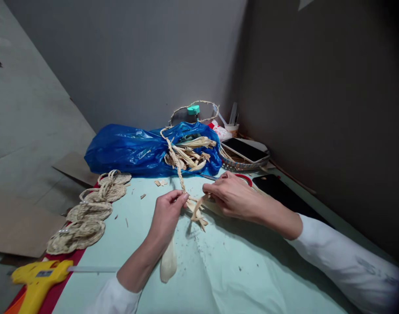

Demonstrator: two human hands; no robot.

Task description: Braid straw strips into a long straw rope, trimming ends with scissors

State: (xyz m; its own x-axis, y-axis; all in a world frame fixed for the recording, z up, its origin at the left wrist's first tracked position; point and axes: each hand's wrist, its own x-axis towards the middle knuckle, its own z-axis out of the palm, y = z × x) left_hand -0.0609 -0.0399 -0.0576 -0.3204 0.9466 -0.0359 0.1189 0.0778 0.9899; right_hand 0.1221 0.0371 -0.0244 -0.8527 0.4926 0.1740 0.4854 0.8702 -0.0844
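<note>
A plaited cord of pale dried husk point(177, 162) runs down from the blue plastic bag point(127, 148) to my hands. My left hand point(164, 214) pinches the lower end of the plait between thumb and fingers. Loose strips point(196, 213) fan out below that pinch. My right hand point(233, 195), just to the right, has its fingers closed on one husk strip. Its fingertips are partly hidden. A wide pale husk piece point(168, 264) lies beneath my left wrist. More dried husks point(194, 159) fill the bag's mouth.
Several woven slipper-like pieces point(84, 211) line the left table edge, near a yellow glue gun point(42, 277). Red-handled scissors point(245, 178) lie behind my right hand. A phone point(247, 149) rests on a basket by the wall, with a dark flat object point(284, 195) in front.
</note>
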